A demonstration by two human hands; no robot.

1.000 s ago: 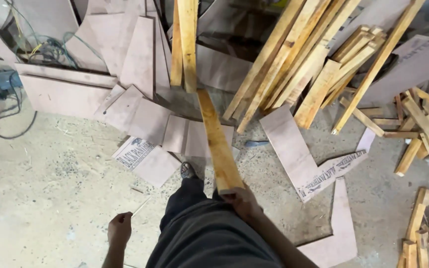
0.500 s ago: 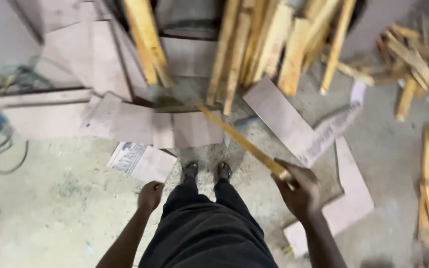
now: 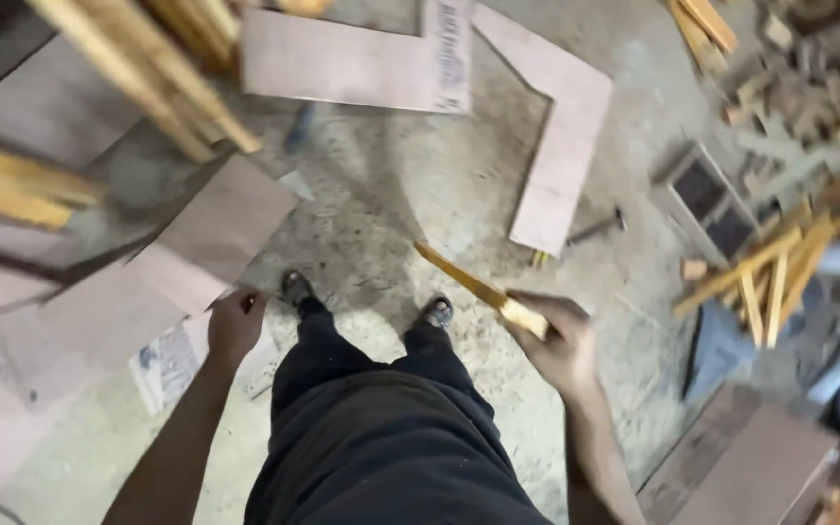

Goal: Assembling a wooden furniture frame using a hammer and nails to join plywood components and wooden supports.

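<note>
A thin wooden strip [image 3: 473, 287] sticks out to the left and far side from the right hand [image 3: 558, 340], which is closed around its near end, so the free length hangs above the concrete floor [image 3: 391, 194]. The left hand [image 3: 235, 326] hangs loose, holding nothing, above a plywood offcut [image 3: 211, 233]. Pale boards [image 3: 561, 146] lie farther off.

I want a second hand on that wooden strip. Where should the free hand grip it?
Judging by its pose, near the far end of the strip. The right hand grips the near end, so the rest juts forward and left unsupported. The left hand hangs empty; come from the left, pinching the narrow edges.
</note>
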